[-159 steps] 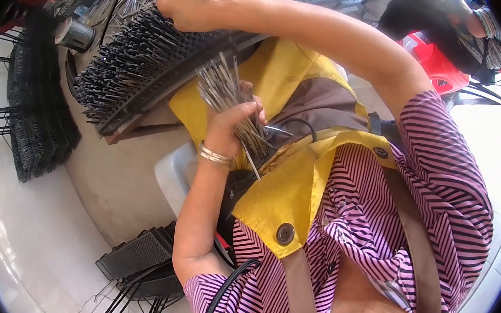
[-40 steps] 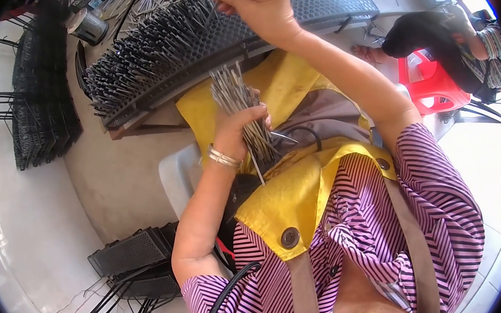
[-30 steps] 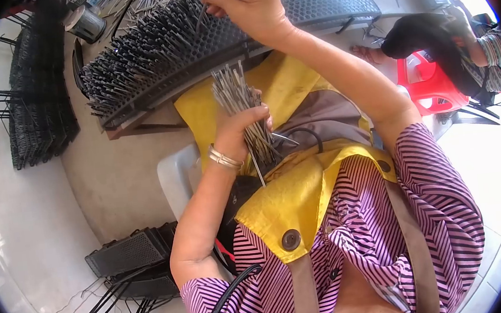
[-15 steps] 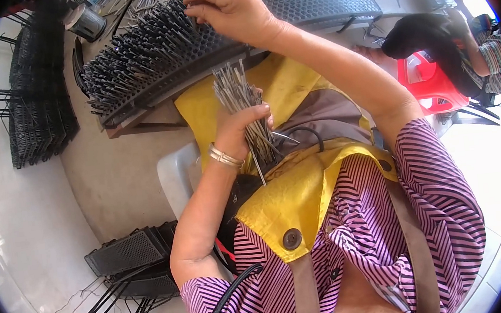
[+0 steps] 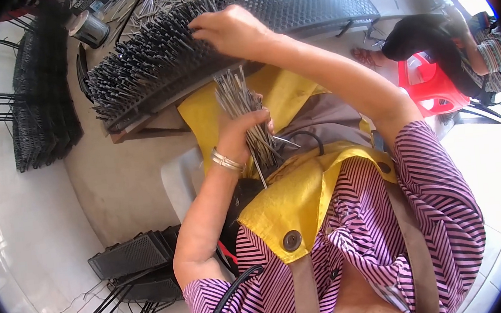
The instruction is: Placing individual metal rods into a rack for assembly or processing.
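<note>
I've got the left hand's (image 5: 237, 134) fingers wrapped round a bundle of thin metal rods (image 5: 232, 95) above the yellow apron (image 5: 288, 198). Right hand's (image 5: 236, 33) fingertips are right by the standing rods (image 5: 146, 60), can't tell from my end if they're pinching one. Those crowd the left part of a perforated black rack (image 5: 313, 0), metal can (image 5: 91, 30) nearby.

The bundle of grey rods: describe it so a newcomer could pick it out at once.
Find the yellow apron, below the black perforated rack in the picture. Over it, the left hand grips the bundle of grey rods. Unlike the dark rods bristling from the rack, this bundle is gathered in one hand.
</note>
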Tool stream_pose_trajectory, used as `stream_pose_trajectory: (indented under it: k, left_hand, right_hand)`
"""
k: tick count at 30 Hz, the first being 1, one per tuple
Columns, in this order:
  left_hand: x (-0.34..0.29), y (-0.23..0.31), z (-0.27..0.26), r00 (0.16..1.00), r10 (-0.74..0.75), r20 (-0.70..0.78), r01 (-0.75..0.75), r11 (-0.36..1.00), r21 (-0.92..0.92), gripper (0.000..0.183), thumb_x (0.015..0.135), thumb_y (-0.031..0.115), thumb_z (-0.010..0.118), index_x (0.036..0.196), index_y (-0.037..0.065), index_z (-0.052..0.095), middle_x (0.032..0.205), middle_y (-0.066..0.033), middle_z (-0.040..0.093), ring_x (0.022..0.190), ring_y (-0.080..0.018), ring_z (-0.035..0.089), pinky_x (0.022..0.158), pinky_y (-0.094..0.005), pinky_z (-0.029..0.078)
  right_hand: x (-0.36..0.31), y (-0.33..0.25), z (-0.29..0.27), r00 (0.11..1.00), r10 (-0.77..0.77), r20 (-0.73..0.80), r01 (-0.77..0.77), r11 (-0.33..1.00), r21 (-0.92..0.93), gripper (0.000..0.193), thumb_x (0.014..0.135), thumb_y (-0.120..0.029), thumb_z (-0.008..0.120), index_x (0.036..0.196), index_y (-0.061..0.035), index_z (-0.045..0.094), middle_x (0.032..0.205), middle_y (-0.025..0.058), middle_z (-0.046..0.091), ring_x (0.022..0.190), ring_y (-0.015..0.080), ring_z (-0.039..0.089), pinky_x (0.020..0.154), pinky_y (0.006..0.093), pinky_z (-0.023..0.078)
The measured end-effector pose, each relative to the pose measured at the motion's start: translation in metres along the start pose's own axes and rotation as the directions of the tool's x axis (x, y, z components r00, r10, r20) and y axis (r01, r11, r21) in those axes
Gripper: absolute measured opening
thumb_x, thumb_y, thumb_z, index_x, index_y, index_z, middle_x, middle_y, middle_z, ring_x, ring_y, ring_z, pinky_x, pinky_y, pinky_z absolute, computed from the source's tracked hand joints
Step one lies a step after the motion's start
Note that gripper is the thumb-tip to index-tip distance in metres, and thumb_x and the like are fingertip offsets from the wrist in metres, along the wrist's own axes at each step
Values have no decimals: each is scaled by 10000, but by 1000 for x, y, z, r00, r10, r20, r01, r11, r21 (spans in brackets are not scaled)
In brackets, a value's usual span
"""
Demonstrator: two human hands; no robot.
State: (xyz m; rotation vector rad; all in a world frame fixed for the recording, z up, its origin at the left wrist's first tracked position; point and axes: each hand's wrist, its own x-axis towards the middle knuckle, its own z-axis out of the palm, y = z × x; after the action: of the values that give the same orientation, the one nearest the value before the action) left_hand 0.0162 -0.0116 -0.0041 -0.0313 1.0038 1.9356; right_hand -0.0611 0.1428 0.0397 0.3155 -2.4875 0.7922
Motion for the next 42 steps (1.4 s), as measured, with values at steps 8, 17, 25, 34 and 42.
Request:
stream_pose_trajectory:
  k: [8,17,25,34,42]
  left_hand:
    - [-1,-2,-2,1000,-6,13,6,1000,10,329,709,11,593,1011,17,462,693,-100,533,601,-205,552,549,-330,480]
    - [-2,0,0,999,8,41,-8,1000,9,339,704,23,602,1012,22,461,700,-102,533,599,-203,551,544,-328,481]
    - [-3,2,-1,999,-27,43,27,1000,-15,357,692,34,612,1014,24,457,699,-99,528,600,-198,548,543,-323,481]
    - [-2,3,0,996,-59,61,60,998,-29,391,679,32,630,1012,39,425,705,-83,522,581,-190,560,521,-318,485]
    - [0,1,1,998,-53,42,55,998,-27,388,671,20,626,1004,32,427,699,-88,518,570,-202,558,505,-328,486]
  right_hand:
    - [17,26,-23,998,47,-38,-45,997,58,156,774,-153,579,891,-53,608,602,95,587,557,193,597,556,289,474]
    - [37,25,-15,986,-81,148,103,984,-143,153,742,-143,539,855,-47,576,663,143,588,647,327,575,575,394,457]
    - [45,8,-23,922,-171,346,291,897,-332,118,664,-68,511,777,-46,535,611,173,548,624,358,562,542,439,438]
    - [48,4,-19,927,-89,365,225,909,-350,109,647,-61,507,739,-23,551,659,176,568,666,360,571,566,437,449]
    - [53,14,-4,974,69,216,-29,983,-183,143,631,-40,509,756,11,557,657,181,574,626,317,592,560,395,475]
